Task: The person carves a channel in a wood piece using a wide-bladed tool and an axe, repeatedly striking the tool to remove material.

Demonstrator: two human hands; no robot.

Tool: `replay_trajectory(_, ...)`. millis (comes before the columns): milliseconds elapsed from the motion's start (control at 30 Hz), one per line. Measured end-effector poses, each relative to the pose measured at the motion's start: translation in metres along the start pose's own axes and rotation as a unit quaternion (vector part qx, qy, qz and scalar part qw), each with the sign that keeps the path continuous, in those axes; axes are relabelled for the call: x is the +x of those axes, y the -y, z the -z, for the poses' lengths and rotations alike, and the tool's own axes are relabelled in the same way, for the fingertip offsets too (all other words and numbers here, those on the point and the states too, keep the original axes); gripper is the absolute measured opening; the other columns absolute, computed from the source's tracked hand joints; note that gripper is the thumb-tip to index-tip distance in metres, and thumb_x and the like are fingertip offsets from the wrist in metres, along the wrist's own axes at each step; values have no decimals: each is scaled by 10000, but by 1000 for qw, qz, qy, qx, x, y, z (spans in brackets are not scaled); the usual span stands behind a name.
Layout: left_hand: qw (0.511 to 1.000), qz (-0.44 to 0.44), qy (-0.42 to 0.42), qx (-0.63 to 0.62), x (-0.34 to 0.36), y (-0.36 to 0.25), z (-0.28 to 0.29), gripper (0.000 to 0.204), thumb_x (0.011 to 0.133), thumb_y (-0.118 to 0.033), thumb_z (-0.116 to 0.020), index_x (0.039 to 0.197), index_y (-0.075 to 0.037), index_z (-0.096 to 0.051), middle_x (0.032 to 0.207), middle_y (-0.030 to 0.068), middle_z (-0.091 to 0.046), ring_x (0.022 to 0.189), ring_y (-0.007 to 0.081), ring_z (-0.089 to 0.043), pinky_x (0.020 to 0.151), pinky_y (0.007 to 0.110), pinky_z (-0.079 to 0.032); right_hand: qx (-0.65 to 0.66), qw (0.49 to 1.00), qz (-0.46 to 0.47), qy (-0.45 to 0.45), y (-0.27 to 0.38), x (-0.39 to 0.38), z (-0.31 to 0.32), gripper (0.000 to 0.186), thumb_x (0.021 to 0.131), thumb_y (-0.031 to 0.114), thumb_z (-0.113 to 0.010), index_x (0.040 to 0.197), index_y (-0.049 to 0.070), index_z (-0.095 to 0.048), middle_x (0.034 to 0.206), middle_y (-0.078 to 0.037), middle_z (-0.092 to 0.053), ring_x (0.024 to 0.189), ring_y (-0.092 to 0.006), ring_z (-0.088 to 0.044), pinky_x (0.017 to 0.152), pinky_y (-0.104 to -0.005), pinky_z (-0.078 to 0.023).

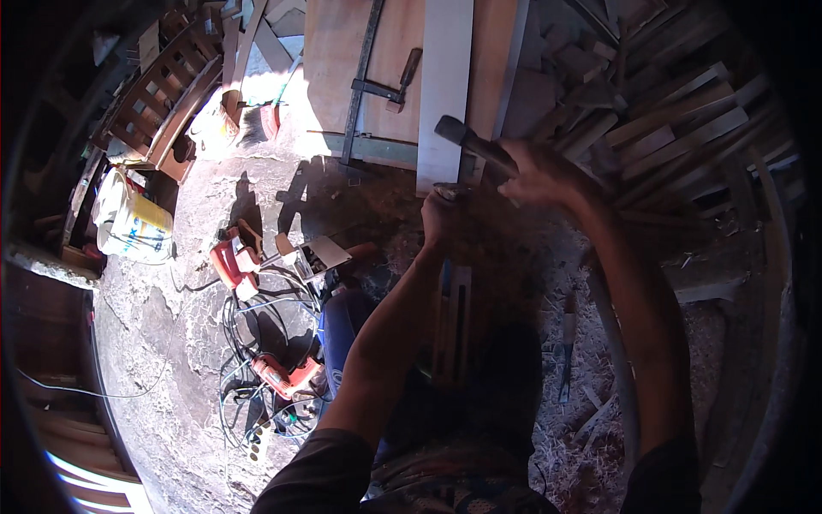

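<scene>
My right hand (539, 176) grips a hammer (471, 140), its dark blocky head pointing left over a long pale board (443, 77). Just below and left of it, my left hand (438, 218) is closed in a fist at the near end of that board. A small greyish piece (449, 190) shows at the top of the fist; its kind I cannot make out. The board lies lengthwise, running away from me, on a broader wooden panel (492, 51). A metal bar clamp (364, 86) with a wooden handle sits on the panel, left of the board.
Left of my leg, a red power tool (235, 264) and a red drill (287, 377) lie among tangled cables. A chisel-like tool (567, 355) rests on the shavings at right. Offcuts (676, 137) are piled at far right. A white-and-yellow bucket (137, 223) stands at left.
</scene>
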State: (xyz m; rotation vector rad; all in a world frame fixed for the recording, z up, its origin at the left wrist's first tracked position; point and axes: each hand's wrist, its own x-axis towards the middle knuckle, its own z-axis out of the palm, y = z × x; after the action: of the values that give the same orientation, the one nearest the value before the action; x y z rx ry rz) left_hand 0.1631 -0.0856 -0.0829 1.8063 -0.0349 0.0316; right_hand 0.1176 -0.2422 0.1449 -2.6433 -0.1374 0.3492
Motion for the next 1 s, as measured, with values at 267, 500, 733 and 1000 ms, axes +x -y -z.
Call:
replay_trajectory(267, 999, 2, 19, 32, 5, 0, -10, 333, 795, -301, -775, 891, 12, -715, 782, 93, -734, 732, 119, -670, 639, 343, -529, -60, 996, 6, -69, -52, 31, -78, 540, 802, 72, -648, 1319, -6, -512, 988, -283, -656, 935, -405, -681, 782, -492, -528)
replay_trajectory(500, 992, 117, 34, 27, 33, 17, -23, 164, 768, -135, -701, 857, 2, -709, 745, 72, -699, 632, 158, -651, 582, 339, -521, 226, 958, -7, -175, -51, -95, -158, 780, 782, 47, -696, 1488, 54, -363, 1059, -217, -650, 735, -306, -681, 612, -404, -537)
replay_trajectory(733, 997, -7, -58, 56, 36, 50, -15, 112, 751, -106, -704, 778, -17, -642, 675, 59, -623, 557, 162, -594, 476, 365, -461, 498, 831, -218, -116, -29, -153, -195, 727, 810, 29, -719, 1461, 57, -396, 813, -61, -601, 479, -119, -558, 387, -268, -433)
replay_trajectory(1000, 975, 206, 83, 8, 59, 16, -34, 180, 794, -169, -768, 931, -62, -720, 685, 40, -615, 595, 173, -619, 525, 356, -495, 536, 778, -297, -140, -56, -207, -220, 640, 826, 65, -722, 1401, 36, -442, 757, -29, -585, 474, -103, -544, 401, -261, -445)
